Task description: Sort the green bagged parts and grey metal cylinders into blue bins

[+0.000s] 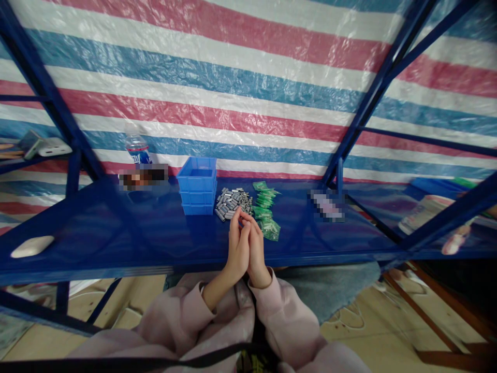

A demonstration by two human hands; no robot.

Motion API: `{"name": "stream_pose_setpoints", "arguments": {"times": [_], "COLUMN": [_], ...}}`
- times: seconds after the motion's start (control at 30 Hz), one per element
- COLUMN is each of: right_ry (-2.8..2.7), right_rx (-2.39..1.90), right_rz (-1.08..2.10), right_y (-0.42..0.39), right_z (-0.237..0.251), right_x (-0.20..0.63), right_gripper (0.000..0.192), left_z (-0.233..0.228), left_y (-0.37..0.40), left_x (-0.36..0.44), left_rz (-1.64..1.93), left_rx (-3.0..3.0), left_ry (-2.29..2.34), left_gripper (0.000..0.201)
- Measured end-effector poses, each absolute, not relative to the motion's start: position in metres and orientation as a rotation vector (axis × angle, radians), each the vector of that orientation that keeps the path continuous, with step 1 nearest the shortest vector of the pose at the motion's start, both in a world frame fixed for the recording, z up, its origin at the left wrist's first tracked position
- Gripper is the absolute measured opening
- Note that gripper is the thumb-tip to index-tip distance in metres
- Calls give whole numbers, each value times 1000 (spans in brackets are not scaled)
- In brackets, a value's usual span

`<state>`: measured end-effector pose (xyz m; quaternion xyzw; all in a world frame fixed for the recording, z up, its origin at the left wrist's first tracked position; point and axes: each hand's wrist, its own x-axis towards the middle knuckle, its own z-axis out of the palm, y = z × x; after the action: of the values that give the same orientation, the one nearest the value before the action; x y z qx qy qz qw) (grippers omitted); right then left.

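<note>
- My left hand (237, 247) and right hand (256, 248) are pressed side by side over the near part of the blue bench (116, 228), fingertips meeting just short of the pile of small grey metal parts (233, 202).
- Both sets of fingertips look pinched together on something tiny; I cannot tell what it is, or whether either grip really holds a piece, because it is too small and hidden between the fingers.
- Just right of the hands lies a heap of small green packets (266, 212); a stack of blue bins (197, 185) stands just left of the metal parts.
- To do this fiddly pinching well, I judge the wrists should rest steady near the bench edge, with only fingertips working and the work low over the bench, so a dropped piece stays close.
- A water bottle (136, 147) stands at the back left; its label is blue, but I cannot read its writing.
- No other writing is legible.
</note>
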<state>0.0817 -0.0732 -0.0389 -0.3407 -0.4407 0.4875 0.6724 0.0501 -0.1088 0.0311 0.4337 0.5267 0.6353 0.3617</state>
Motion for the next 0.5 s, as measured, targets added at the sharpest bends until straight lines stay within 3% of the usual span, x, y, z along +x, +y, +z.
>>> {"name": "stream_pose_setpoints", "arguments": {"times": [0.5], "right_ry": [-994], "right_rx": [-766], "right_rz": [1073], "right_y": [-72], "right_z": [-43], "right_x": [81], "right_gripper": [34], "left_z": [30], "left_y": [-109], "left_x": [49], "left_rz": [1605], "left_rx": [1143], "left_ry": [1372], "left_gripper": [50]}}
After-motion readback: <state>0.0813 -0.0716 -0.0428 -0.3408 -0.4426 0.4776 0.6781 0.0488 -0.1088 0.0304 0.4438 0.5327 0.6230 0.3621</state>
